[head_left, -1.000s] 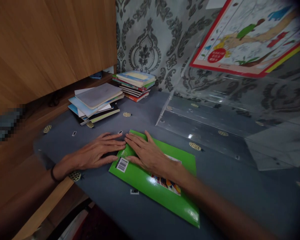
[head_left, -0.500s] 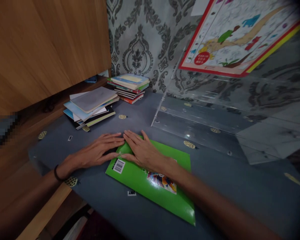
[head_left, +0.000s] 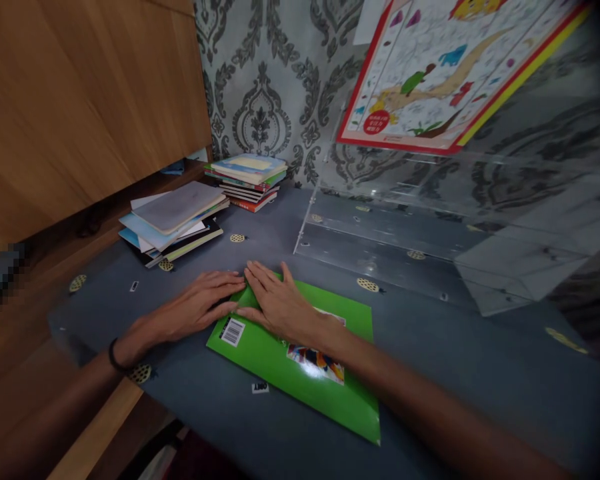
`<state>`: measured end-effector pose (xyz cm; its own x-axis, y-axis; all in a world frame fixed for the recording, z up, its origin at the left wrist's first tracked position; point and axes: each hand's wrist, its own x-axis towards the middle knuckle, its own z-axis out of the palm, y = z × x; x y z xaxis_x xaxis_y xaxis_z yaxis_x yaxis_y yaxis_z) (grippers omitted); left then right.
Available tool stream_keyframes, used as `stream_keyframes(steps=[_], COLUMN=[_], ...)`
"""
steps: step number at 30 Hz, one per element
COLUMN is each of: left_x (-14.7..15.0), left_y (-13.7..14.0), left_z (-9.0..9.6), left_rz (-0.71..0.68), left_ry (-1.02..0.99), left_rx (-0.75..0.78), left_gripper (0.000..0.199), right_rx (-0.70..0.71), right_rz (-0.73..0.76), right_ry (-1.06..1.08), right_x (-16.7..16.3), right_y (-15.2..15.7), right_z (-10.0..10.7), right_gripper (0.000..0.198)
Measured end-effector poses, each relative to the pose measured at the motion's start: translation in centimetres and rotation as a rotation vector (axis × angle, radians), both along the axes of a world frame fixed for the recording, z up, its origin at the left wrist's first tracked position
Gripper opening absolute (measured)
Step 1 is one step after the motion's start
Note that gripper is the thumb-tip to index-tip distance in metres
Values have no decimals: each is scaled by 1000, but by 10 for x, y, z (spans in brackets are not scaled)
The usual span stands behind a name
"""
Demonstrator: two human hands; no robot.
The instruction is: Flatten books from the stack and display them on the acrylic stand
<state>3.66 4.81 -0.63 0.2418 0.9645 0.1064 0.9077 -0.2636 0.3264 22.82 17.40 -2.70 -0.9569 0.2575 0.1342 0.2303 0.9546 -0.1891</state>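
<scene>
A green book with a barcode and a colourful picture on its cover lies flat on the grey-blue table, turned at a slant. My right hand lies flat across its upper left part, fingers stretched out, palm down. At the book's left edge rests my left hand, fingers extended and the thumb reaching to the cover's edge. Both thumbs almost meet above the barcode. My right forearm hides part of the cover picture.
Two stacks of books, a nearer one and a farther one, stand at the back left. A clear acrylic rack at the back right holds a red-edged picture book. A wooden cabinet borders the left.
The whole view has shifted a little, so things appear slightly farther left. Both hands keep nearly the same place on the book.
</scene>
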Motion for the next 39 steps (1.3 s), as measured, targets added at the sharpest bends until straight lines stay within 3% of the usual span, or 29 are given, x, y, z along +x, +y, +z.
stream_keyframes(steps=[5,9,13,18,23,33,39], left_x=[6,9,9,10,20,42,48], left_y=[13,20,23,27,34,38,39], left_z=[5,-6,-14,-5,5,-1,-2], left_rz=[19,62,75,51,39,94,82], left_ry=[9,40,73,139,247,433,414], left_rx=[-7,-58,-68,-67,-10,83,77], left_gripper=[53,58,64,62,56,49,45], right_rx=[-10,-29,-77,-121,-110,-81,-59], right_rz=[-130,-200,-209,-193,-219,-235,-251], right_ry=[-38,-29,-56,-90,-78,-8,10], right_x=[2,3,2,10,24,31,32], right_y=[-10,-16,-16,-15,-15,-13,-14], right_z=[7,7,9,14,9,3,-1], right_gripper=[78,76,78,80,79,81,81])
